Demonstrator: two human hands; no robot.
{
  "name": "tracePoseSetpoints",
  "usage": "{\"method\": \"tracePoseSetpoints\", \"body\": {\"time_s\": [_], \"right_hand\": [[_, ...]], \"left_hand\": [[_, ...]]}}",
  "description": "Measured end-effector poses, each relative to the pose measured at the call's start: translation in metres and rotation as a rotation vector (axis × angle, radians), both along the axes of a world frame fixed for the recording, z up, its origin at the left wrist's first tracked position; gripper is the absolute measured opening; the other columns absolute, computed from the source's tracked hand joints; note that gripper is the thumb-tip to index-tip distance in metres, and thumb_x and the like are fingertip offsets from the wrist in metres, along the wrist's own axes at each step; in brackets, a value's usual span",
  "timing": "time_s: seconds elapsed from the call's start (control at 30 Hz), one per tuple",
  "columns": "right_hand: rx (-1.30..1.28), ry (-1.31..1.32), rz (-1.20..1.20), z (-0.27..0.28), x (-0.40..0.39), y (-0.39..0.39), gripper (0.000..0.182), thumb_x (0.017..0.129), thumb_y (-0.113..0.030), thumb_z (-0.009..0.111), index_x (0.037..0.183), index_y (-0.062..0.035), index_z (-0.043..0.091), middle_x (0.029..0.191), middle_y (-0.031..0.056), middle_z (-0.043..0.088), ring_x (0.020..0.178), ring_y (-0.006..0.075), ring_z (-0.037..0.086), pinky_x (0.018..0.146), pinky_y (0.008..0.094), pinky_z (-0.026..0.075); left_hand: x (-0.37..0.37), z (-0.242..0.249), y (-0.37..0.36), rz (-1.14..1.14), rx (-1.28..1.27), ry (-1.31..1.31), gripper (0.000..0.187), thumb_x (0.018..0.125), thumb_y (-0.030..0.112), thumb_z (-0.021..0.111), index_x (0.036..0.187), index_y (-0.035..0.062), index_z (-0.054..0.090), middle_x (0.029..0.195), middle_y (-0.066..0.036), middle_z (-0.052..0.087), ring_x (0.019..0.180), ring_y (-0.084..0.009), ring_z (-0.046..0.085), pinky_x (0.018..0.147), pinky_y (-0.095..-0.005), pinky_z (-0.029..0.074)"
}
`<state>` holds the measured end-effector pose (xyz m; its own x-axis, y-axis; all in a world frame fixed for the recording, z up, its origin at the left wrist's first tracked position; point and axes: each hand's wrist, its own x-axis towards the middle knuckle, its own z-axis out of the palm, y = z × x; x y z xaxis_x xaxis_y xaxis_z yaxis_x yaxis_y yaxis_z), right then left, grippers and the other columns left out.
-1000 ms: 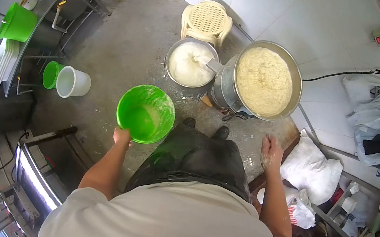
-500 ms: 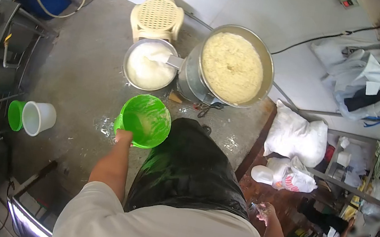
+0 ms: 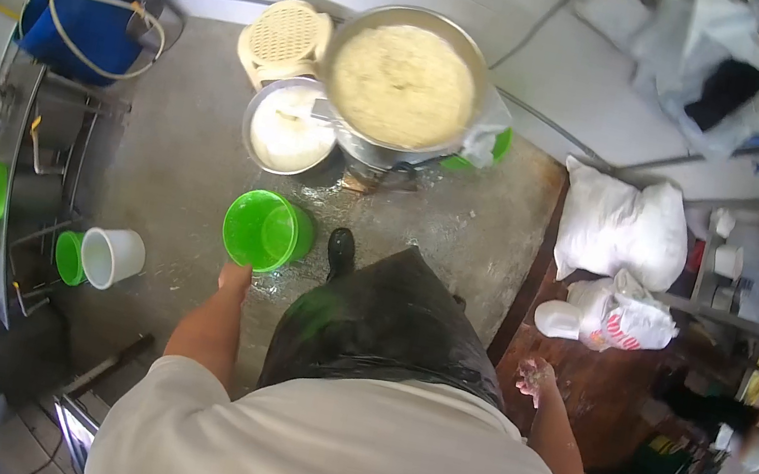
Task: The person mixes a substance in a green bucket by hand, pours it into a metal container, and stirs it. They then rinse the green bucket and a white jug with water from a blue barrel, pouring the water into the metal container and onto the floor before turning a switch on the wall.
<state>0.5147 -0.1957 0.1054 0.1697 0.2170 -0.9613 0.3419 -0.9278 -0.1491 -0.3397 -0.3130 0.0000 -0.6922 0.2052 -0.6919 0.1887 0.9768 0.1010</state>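
Note:
My left hand point(image 3: 235, 279) grips the near rim of a green bucket point(image 3: 265, 232), which is tipped so that its inside faces me. Pale streaks show inside the bucket. Down by my right side, my right hand point(image 3: 535, 378) holds nothing I can see; its fingers are loosely bent and apart, with wet whitish residue on them. Beyond the bucket stands a steel grinding machine, its wide hopper point(image 3: 479, 62) full of cream-coloured mash point(image 3: 404, 84). A spout at its side leads over a metal basin point(image 3: 254, 142) of white, foamy liquid point(image 3: 294, 131).
A cream plastic stool point(image 3: 285, 33) stands behind the basin. At left are a blue barrel point(image 3: 80, 32) with a hose, a white bucket point(image 3: 114, 257) and a metal sink counter. White sacks point(image 3: 623, 224) lie at right. The concrete floor point(image 3: 180, 161) looks wet; another person is far right.
My view has shifted, and the machine and basin now appear further up and left. A green container behind the machine has come into sight. My left hand still grips the bucket.

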Motion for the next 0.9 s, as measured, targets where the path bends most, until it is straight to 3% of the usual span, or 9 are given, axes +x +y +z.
{"method": "tracePoseSetpoints", "body": {"time_s": [0.1, 0.27, 0.37, 0.43, 0.47, 0.53, 0.6, 0.8, 0.9], "right_hand": [[0.163, 0.064, 0.971, -0.089, 0.094, -0.041, 0.038, 0.103, -0.046, 0.051, 0.122, -0.0149, 0.062, 0.125, 0.0043, 0.065, 0.098, 0.0312, 0.068, 0.072, 0.0461, 0.054], [0.492, 0.417, 0.142, -0.221, 0.21, -0.084, 0.033, 0.098, -0.041, 0.061, 0.114, -0.0128, 0.066, 0.101, 0.0095, 0.069, 0.085, 0.0263, 0.07, 0.062, 0.0422, 0.053], [-0.076, -0.021, 0.478, -0.145, 0.2, -0.029, 0.035, 0.101, -0.035, 0.054, 0.129, -0.0152, 0.063, 0.106, 0.0081, 0.071, 0.1, 0.0283, 0.071, 0.089, 0.0442, 0.055], [0.062, -0.077, -0.246, -0.153, 0.216, -0.011, 0.03, 0.106, -0.038, 0.053, 0.115, -0.0121, 0.064, 0.093, 0.0085, 0.07, 0.073, 0.0323, 0.071, 0.061, 0.0473, 0.056], [0.046, -0.064, -0.235, -0.18, 0.243, 0.002, 0.03, 0.106, -0.038, 0.053, 0.115, -0.0121, 0.064, 0.093, 0.0085, 0.07, 0.073, 0.0323, 0.071, 0.061, 0.0473, 0.056], [-0.273, 0.026, 0.525, -0.25, 0.29, 0.025, 0.013, 0.106, -0.019, 0.052, 0.104, -0.0121, 0.062, 0.072, 0.0087, 0.056, 0.048, 0.0269, 0.053, 0.037, 0.0444, 0.038], [0.004, 0.017, -0.929, -0.222, 0.286, 0.049, 0.012, 0.105, -0.017, 0.056, 0.112, -0.0101, 0.062, 0.074, 0.0086, 0.058, 0.049, 0.0266, 0.054, 0.037, 0.0414, 0.042], [0.199, 0.188, -1.439, -0.325, 0.303, 0.087, 0.044, 0.1, -0.033, 0.072, 0.133, -0.0117, 0.053, 0.095, 0.0129, 0.063, 0.061, 0.0241, 0.061, 0.042, 0.0309, 0.047], [0.309, 0.142, -1.28, -0.302, 0.255, 0.11, 0.054, 0.096, -0.04, 0.077, 0.136, -0.0129, 0.05, 0.106, 0.0102, 0.064, 0.077, 0.0261, 0.065, 0.051, 0.0306, 0.052]], "left_hand": [[0.023, -0.003, -0.021, -0.264, -0.152, 0.046, 0.056, 0.094, 0.053, 0.062, 0.114, 0.003, 0.077, 0.117, -0.023, 0.075, 0.11, -0.0393, 0.073, 0.089, -0.0506, 0.056], [0.119, 0.038, -0.033, -0.41, -0.242, -0.021, 0.041, 0.091, 0.033, 0.072, 0.116, 0.0015, 0.074, 0.104, -0.023, 0.076, 0.097, -0.034, 0.075, 0.082, -0.0471, 0.056], [0.208, 0.056, -0.025, -0.099, -0.088, 0.036, 0.042, 0.089, 0.03, 0.074, 0.116, -0.0017, 0.074, 0.104, -0.023, 0.075, 0.097, -0.0329, 0.073, 0.083, -0.0446, 0.055], [0.266, 0.082, -0.007, -0.128, -0.088, 0.025, 0.043, 0.089, 0.03, 0.074, 0.116, -0.0031, 0.073, 0.106, -0.023, 0.075, 0.099, -0.0333, 0.073, 0.085, -0.0441, 0.055], [0.295, 0.092, 0.005, -0.148, -0.069, 0.007, 0.044, 0.089, 0.03, 0.073, 0.117, -0.0045, 0.072, 0.108, -0.023, 0.075, 0.102, -0.0337, 0.072, 0.087, -0.0435, 0.055], [0.333, 0.103, 0.02, -0.18, -0.001, -0.015, 0.045, 0.09, 0.031, 0.073, 0.119, -0.0039, 0.072, 0.111, -0.023, 0.075, 0.104, -0.0335, 0.072, 0.089, -0.0426, 0.054], [0.367, 0.115, 0.031, -0.199, 0.066, -0.024, 0.046, 0.09, 0.031, 0.073, 0.121, -0.0033, 0.071, 0.113, -0.022, 0.075, 0.106, -0.0332, 0.071, 0.091, -0.0416, 0.054], [0.401, 0.112, 0.002, -0.278, -0.036, -0.028, 0.049, 0.091, 0.034, 0.071, 0.126, 0.0, 0.069, 0.118, -0.022, 0.074, 0.111, -0.0328, 0.071, 0.096, -0.0409, 0.054], [0.425, 0.113, -0.008, -0.317, -0.146, -0.057, 0.047, 0.094, 0.037, 0.068, 0.125, 0.0012, 0.07, 0.118, -0.022, 0.074, 0.111, -0.0352, 0.071, 0.095, -0.0422, 0.054]]}}
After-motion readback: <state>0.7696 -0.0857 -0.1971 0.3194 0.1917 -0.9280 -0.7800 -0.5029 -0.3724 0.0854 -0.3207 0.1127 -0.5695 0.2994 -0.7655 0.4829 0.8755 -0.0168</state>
